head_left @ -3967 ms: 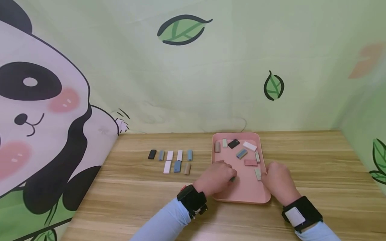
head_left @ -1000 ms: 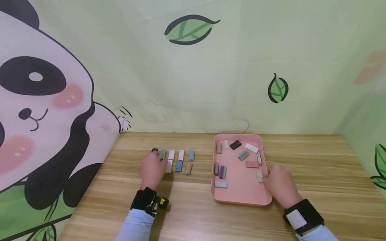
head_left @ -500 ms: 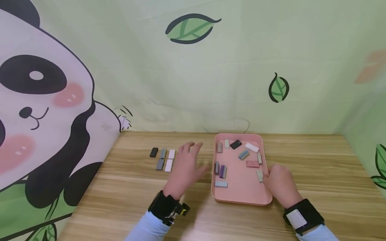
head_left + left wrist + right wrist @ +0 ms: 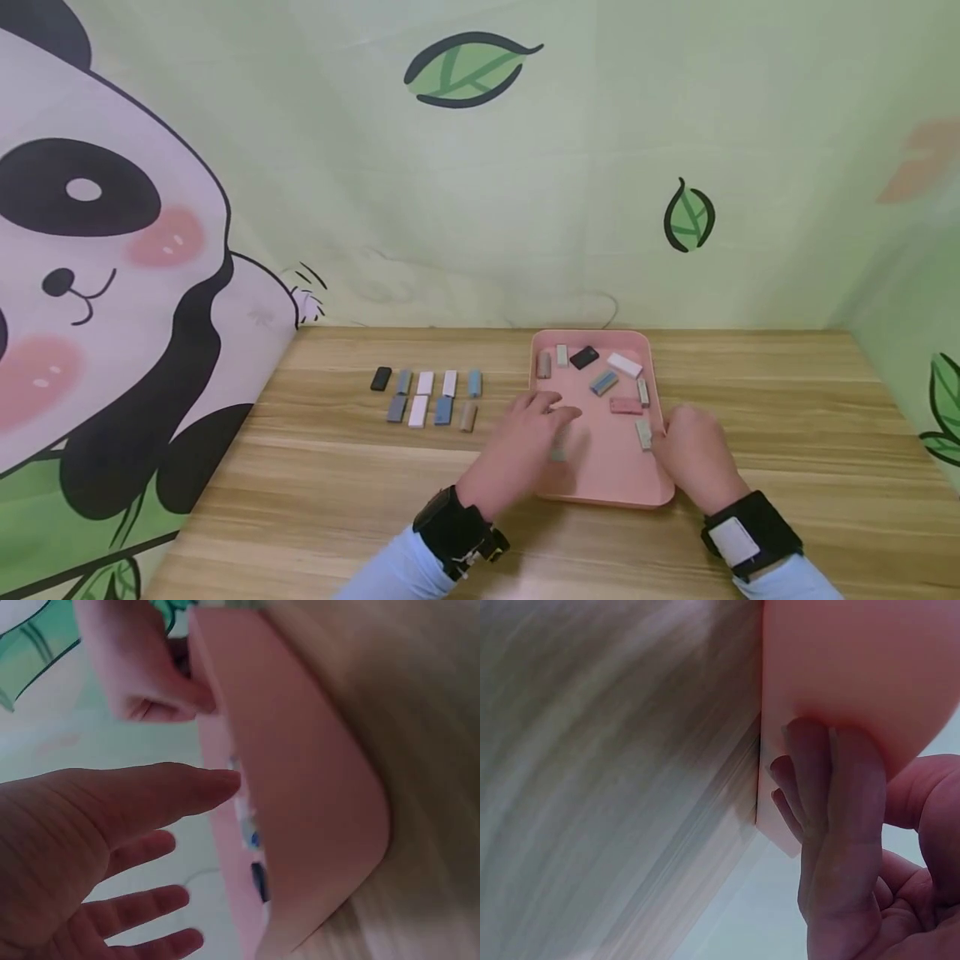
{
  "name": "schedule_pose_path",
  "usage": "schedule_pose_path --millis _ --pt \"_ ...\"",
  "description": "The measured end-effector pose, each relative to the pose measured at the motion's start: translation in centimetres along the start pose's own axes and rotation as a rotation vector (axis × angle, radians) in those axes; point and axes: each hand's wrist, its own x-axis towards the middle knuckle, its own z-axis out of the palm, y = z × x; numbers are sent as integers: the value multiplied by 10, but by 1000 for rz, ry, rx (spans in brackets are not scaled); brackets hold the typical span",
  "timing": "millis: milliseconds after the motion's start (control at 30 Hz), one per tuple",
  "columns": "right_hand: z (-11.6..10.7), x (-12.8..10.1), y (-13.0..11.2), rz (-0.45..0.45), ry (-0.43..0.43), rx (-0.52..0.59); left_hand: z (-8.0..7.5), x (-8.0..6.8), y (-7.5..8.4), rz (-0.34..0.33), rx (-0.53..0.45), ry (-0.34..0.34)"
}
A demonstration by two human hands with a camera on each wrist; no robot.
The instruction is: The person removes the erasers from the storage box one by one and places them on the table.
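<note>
My left hand (image 4: pixel 525 437) hovers over the left side of the pink tray (image 4: pixel 611 487), fingers spread and apart, with nothing between them. In the left wrist view, the thumb (image 4: pixel 172 793) lies near the tray's rim. My right hand (image 4: pixel 693 454) grips the tray's right edge; in the right wrist view its fingers (image 4: pixel 855 795) press the outer wall and the thumb is at the rim. Small blocks lie in the tray, among them a black block (image 4: pixel 584 358), a white block (image 4: pixel 624 365) and a pink block (image 4: pixel 626 406). Left-side blocks are mostly hidden by my left hand.
On the wooden table (image 4: pixel 315 500), left of the tray, small blocks stand in two rows, including a black block (image 4: pixel 381 379), a grey block (image 4: pixel 397 408) and a tan block (image 4: pixel 468 417). A printed cloth (image 4: pixel 570 208) hangs behind the table.
A grey block now lies in the lower row's left end, where there was none four seconds ago. My left hand has moved right from the rows to the tray. My right hand stays on the edge.
</note>
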Motion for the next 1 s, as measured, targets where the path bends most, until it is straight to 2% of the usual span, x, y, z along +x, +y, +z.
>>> schedule_pose_path --millis 233,600,833,1000 --pt "1 0 0 -16 15 -2 12 1 8 102 22 -85" --pt "0 0 0 -3 8 6 17 4 5 118 26 -153" --pt "-1 0 0 0 6 13 22 5 6 122 123 -153" --pt "-1 0 1 10 -5 19 24 5 7 101 184 -152"
